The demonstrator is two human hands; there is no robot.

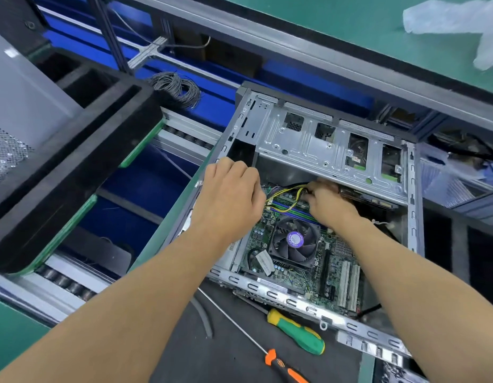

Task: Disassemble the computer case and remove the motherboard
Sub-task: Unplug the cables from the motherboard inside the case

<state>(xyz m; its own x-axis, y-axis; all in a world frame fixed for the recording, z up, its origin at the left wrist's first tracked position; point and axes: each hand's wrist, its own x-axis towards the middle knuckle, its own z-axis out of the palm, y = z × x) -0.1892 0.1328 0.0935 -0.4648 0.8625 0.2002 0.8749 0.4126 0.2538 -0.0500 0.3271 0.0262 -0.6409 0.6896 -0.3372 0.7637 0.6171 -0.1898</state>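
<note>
1. Head view. Nearest the camera, two screwdrivers lie on the dark mat of the desk (184, 355): an orange-handled screwdriver (284, 367) with a long thin shaft, and a green-and-yellow screwdriver (296, 332) just beside the case's near rail.
2. Both forearms reach into the open computer case (317, 139), which lies on its side with the panel off. The motherboard (333, 269) sits flat on the case floor, not yet removed, with the CPU fan (293, 240) in its middle.
3. The left hand (231, 194) hangs over the board's left edge, its fingers curled under; whether they hold anything cannot be told. The right hand (326, 201) has its fingers curled round the yellow-and-black cable bundle (289, 190) near the drive cage.
4. Handling, as a judgement: the board is light but stiff and fragile. It is best taken by its bare edges, never by the fan or slots. The cables are soft; pull on the plug, not the wires. The case's steel rims look sharp.
5. Surface and room: a roller conveyor (71, 283) carrying a black foam tray (82, 150) runs to the left, and a coil of grey wire (176, 88) lies behind. A green shelf (322, 20) above holds clear plastic (449, 17).
</note>
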